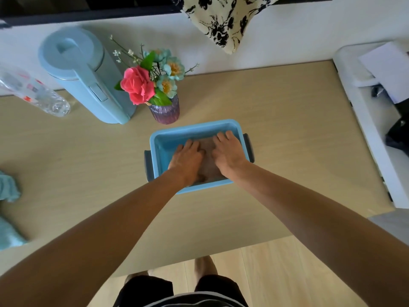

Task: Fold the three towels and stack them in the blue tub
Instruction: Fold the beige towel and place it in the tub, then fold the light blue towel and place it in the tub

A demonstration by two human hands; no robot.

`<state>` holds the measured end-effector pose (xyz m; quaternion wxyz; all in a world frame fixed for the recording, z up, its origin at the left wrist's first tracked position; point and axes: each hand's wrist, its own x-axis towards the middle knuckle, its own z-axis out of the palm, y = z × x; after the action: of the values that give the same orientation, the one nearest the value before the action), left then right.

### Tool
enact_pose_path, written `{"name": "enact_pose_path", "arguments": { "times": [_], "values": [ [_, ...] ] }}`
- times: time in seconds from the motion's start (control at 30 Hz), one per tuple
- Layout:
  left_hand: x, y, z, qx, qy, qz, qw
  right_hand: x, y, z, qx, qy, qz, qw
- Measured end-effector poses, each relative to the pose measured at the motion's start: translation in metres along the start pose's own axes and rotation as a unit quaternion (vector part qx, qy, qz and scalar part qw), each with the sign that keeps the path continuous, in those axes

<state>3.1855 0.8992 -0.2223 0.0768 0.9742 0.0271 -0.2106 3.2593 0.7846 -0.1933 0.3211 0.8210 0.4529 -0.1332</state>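
The blue tub [193, 125] with dark grey handles stands in the middle of the wooden table. A folded brown towel [209, 165] lies inside it, toward the right side. Both my hands rest palm down on that towel. My left hand [188, 161] covers its left part, and my right hand [228, 154] covers its right part, fingers spread and pointing away from me. Most of the towel is hidden under them. Two light teal towels lie crumpled at the table's left edge, one [8, 189] farther from me than the other [10, 234].
Behind the tub stand a purple vase of artificial flowers [164, 110], a pale blue kettle [81, 74] and a clear plastic bottle [33, 91] lying down. A white shelf with papers [376, 89] borders the table's right side. A patterned cloth [223, 21] hangs at the back.
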Motion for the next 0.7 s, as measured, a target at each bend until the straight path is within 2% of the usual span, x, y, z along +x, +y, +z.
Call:
{"name": "enact_pose_path", "arguments": {
  "times": [0.07, 0.2, 0.37, 0.47, 0.57, 0.7],
  "values": [
    [0.003, -0.003, 0.005, 0.020, -0.010, 0.002, 1.000, 0.004, -0.003, 0.003, -0.036, -0.027, 0.004, 0.999],
    [0.011, -0.001, 0.015, 0.073, -0.020, -0.006, 0.997, 0.010, -0.012, 0.009, -0.119, -0.033, -0.006, 0.992],
    [0.013, 0.003, 0.016, 0.093, -0.028, -0.032, 0.995, 0.016, -0.015, 0.011, -0.121, -0.020, -0.005, 0.992],
    [0.005, 0.001, 0.004, 0.070, -0.036, -0.028, 0.997, 0.014, -0.010, 0.008, -0.073, -0.019, -0.007, 0.997],
    [-0.012, -0.006, -0.017, -0.022, -0.026, -0.025, 0.999, 0.002, -0.002, -0.002, 0.050, 0.018, 0.016, 0.998],
    [-0.058, -0.023, -0.049, -0.208, 0.074, -0.042, 0.974, -0.027, 0.006, -0.025, 0.204, 0.091, 0.084, 0.971]
  ]
}}
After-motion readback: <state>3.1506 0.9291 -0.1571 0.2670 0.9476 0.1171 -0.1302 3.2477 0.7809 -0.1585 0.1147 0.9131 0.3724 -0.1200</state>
